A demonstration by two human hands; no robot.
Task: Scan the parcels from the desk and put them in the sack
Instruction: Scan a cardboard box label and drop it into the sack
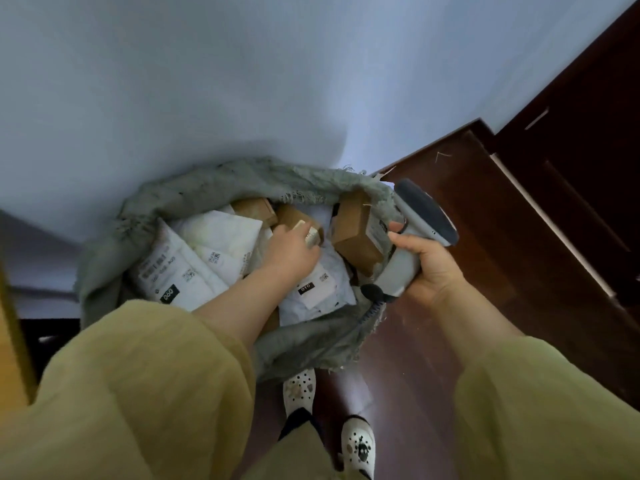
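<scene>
Head view: a person is reaching the left hand (291, 251) into a grey sack (194, 188) standing on the dark floor (412, 344), fingers curling around a small brown parcel (300, 220) toward the sack's 1 o'clock side, among white mailers (194, 261) and another brown box (356, 230). At the rim's 3 o'clock, the right hand (429, 265) is gripping a grey scanner (420, 220), fingers clamping its handle. White clogs (299, 386) are showing at 6 o'clock.

The sack (214, 183) gapes open — parcels (207, 237) crowd it near the rim.
</scene>
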